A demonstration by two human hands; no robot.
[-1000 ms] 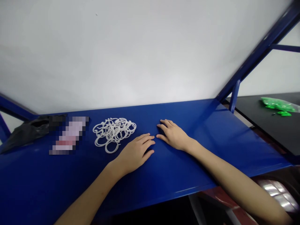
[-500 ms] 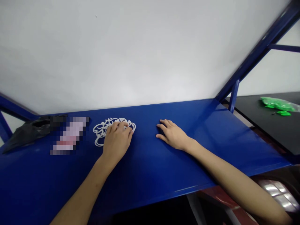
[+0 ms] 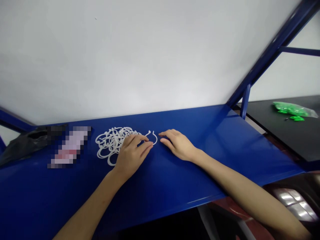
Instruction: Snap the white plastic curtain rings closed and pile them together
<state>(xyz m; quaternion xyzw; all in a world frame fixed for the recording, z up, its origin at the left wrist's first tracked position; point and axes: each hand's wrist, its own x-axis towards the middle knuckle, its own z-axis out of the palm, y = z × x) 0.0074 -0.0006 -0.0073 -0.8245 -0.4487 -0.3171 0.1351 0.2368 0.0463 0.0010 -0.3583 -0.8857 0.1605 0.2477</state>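
My left hand (image 3: 135, 151) pinches a white open ring (image 3: 156, 137) between thumb and fingers. The ring looks like a plastic curtain ring, with small knobs at the two ends of its gap, which faces away from me. Part of it is hidden behind the fingers. Just left of this hand, and partly under it, lies a tangled pile of similar white rings (image 3: 106, 141) on the blue table (image 3: 175, 186). My right hand (image 3: 178, 144) is just right of the held ring, apart from it, with thumb and fingers apart and nothing between them.
A blurred-out pinkish packet (image 3: 72, 145) lies left of the pile, beside a crumpled black plastic bag (image 3: 27, 143). Blue frame bars (image 3: 265, 55) rise at the right. Beyond them, a black table (image 3: 280, 133) bears a clear bag of green pieces (image 3: 291, 109).
My left hand has moved right, off the pile, and brought one white ring out with it. My right hand has come slightly left, nearer to the ring. The view has shifted a little.
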